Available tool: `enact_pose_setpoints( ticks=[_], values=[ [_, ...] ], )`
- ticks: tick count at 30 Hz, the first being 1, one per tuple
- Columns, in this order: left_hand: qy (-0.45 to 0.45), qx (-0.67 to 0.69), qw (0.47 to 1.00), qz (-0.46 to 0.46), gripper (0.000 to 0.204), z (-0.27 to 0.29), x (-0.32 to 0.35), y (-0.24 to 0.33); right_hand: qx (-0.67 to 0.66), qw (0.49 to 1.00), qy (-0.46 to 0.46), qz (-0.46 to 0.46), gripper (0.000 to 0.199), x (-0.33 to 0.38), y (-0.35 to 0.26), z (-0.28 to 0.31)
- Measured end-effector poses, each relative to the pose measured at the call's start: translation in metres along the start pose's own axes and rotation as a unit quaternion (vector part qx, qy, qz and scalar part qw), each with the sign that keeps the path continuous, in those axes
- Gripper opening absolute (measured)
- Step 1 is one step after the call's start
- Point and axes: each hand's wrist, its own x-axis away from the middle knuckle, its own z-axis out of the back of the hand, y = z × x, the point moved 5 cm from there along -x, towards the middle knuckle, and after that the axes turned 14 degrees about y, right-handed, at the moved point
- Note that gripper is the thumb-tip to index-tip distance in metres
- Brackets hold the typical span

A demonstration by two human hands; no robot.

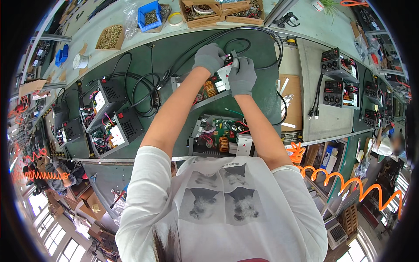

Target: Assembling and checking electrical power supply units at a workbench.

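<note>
My left hand and my right hand, both in grey gloves, meet at the far end of an open power supply unit. This unit has a copper coil and a white plate inside. The left fingers are bent and pressed against a small dark part with a bit of red. On the right, thumb and fingers are closed by a small dark grey piece; what exactly they grip is hidden. Nearer my body lies a second open power supply unit with a green circuit board.
Black power cables coil on the green bench at left, beside more open units. Finished-looking units stand at right. Parts boxes and a blue bin line the far shelf. An orange coiled hose hangs at right.
</note>
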Motion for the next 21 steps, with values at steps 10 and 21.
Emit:
enact_pose_setpoints(
  ticks=[10, 21],
  values=[
    [0.032, -0.077, 0.994, -0.064, 0.015, -0.010, -0.003, 0.003, 0.022, 0.999, -0.044, -0.010, 0.017, -0.002, -0.002, -0.005],
    [0.066, 0.122, 0.990, -0.022, 0.024, -0.002, 0.035, 0.015, -0.084, 0.996, 0.001, -0.036, 0.015, -0.002, 0.007, 0.004]
  ],
)
